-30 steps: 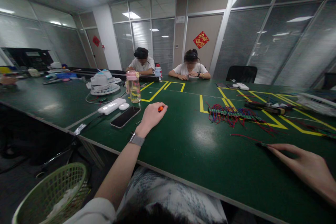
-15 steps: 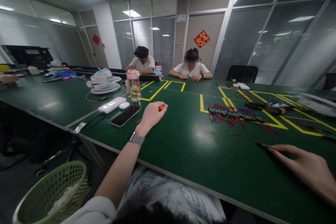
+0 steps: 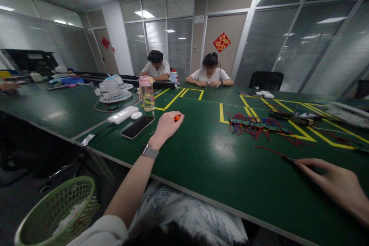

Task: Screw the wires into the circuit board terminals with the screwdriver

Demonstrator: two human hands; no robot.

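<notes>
My left hand (image 3: 167, 126) rests on the green table, closed around a small orange thing (image 3: 177, 118). Only its orange end shows between thumb and fingers, so its kind is hidden. At the right, my right hand (image 3: 331, 180) pinches a small circuit board (image 3: 289, 158) between thumb and fingertips. A red wire (image 3: 268, 149) runs from that board leftward over the table. Beyond the right hand lies a row of small circuit boards (image 3: 256, 124) with many red and blue wires. A black phone (image 3: 138, 127) lies just left of my left hand.
Near the phone are a white power strip (image 3: 123, 115), a round white case (image 3: 136, 115) and a pink-lidded bottle (image 3: 147, 96). White fans (image 3: 113, 91) stand farther left. Two people sit across the green table (image 3: 201, 169). A green basket (image 3: 57, 211) stands on the floor.
</notes>
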